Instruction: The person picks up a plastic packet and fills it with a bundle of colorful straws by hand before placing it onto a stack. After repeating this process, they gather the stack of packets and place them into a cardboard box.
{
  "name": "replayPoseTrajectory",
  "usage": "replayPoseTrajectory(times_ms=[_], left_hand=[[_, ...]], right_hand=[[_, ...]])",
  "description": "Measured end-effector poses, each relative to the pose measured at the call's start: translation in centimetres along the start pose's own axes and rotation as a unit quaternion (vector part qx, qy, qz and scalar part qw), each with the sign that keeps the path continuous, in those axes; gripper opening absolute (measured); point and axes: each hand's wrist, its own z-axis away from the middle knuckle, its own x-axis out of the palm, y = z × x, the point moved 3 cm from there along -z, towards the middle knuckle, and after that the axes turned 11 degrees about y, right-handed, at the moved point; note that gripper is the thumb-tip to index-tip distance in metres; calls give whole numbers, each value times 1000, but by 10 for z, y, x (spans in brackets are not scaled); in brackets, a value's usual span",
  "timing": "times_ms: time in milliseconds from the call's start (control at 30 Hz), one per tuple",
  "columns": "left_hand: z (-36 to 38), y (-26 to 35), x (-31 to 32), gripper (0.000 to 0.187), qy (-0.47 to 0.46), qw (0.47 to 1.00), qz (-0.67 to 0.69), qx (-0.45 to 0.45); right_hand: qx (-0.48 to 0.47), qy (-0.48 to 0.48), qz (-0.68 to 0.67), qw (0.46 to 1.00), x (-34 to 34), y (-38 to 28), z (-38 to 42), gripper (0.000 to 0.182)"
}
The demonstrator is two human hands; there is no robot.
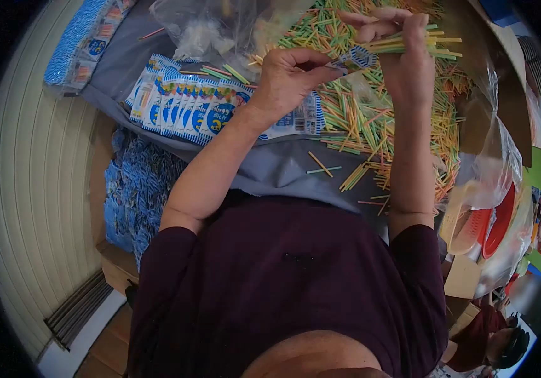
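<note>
My left hand (289, 82) pinches the edge of a small clear plastic packet (360, 58) with blue and white print. In my right hand (407, 57) is a bundle of thin yellow, green and orange sticks (443, 41), lying across the palm and fingers. The bundle's near ends meet the packet between my two hands. Under them spreads a big pile of the same loose coloured sticks (352, 120). Left of the pile, beneath my left forearm, lies an overlapping row of blue and white printed packets (185, 107).
A clear plastic bag (207, 31) lies at the back. Strips of blue packets (87, 44) hang at the far left, above a box holding many blue wrappers (135, 189). Red and pale baskets (500, 217) stand at right. Another person (481, 334) is at lower right.
</note>
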Motion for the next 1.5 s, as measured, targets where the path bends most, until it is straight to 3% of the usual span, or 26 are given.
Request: replayPoseTrajectory(times_ms=[100, 167, 200, 267, 367, 433, 567, 700, 767, 867, 900, 1067, 1100, 1167, 1267, 1500], left_hand=[[3, -1, -6, 17, 11, 1000, 8, -27], [5, -2, -10, 17, 21, 998, 10, -52], [5, -2, -10, 17, 28, 998, 27, -54], [5, -2, -12, 17, 35, 997, 45, -55], [4, -2, -12, 17, 42, 997, 43, -51], [3, 0, -9, 17, 35, 999, 9, 15], [1, -5, -5, 17, 39, 998, 19, 49], [1, -3, 0, 16, 20, 999, 27, 14], [1, -3, 1, 16, 26, 999, 29, -9], [2, -5, 0, 16, 28, 1000, 10, -8], [2, -5, 0, 16, 25, 1000, 5, 9], [4, -6, 0, 17, 36, 998, 1, 47], [5, -2, 0, 18, 38, 998, -9, 45], [4, -1, -1, 18, 41, 998, -18, 43], [3, -6, -6, 19, 53, 996, -62, 30], [6, 1, -6, 17, 44, 996, -63, 41]], right_hand=[[-3, 4, 23, 1000, 4, 7, -3, 40], [-66, -47, 190, 978, 5, 10, 0, 53], [-65, -48, 189, 979, 8, 10, 1, 53], [-176, -72, 263, 946, 16, 3, 4, 61], [-166, -118, 249, 947, 16, 4, 2, 64], [-155, -163, 233, 946, 15, 5, 0, 67], [-100, -230, 156, 955, 4, 9, -9, 71], [-90, -197, 120, 969, -1, 6, -5, 71], [-200, -162, 160, 953, -7, -1, -4, 72], [-236, -169, 184, 939, -9, 4, 0, 74], [-235, -169, 183, 939, -10, 5, 2, 74], [-20, -108, 134, 985, -14, 20, 7, 80], [-19, -108, 133, 985, -16, 19, 6, 80], [-129, -125, 225, 958, -22, 11, 0, 82], [-205, -75, 163, 962, -29, 5, 2, 78], [-68, -98, 64, 991, -22, 13, 2, 68]])
